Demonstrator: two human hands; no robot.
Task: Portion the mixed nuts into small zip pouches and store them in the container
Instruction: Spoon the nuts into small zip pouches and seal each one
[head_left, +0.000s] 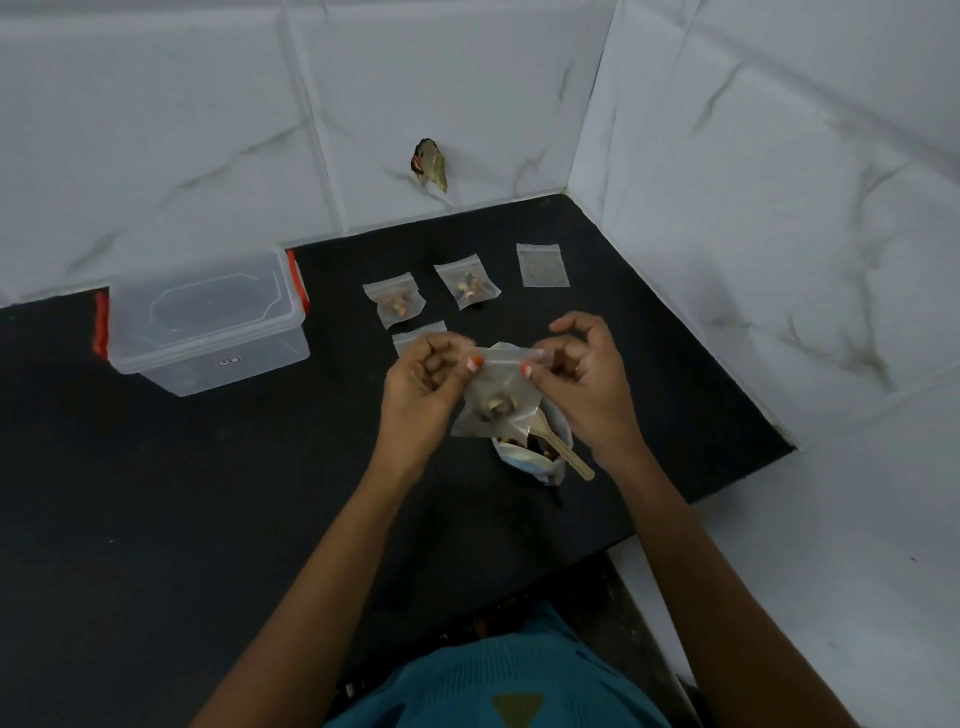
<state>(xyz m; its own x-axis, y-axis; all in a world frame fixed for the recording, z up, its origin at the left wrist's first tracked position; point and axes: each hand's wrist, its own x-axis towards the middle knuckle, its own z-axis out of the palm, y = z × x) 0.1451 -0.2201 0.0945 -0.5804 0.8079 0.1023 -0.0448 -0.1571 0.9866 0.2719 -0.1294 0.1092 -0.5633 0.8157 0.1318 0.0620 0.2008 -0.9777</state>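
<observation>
Left hand (423, 376) and right hand (584, 374) pinch the small clear nut-filled zip pouch (496, 397) by its top strip, apparently sealing it above the open bag of mixed nuts (540, 457).

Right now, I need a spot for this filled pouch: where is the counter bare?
Bare counter lies in front of the container, left of the left hand. Crowded: pouches behind the hands, nut bag under the right hand.
</observation>
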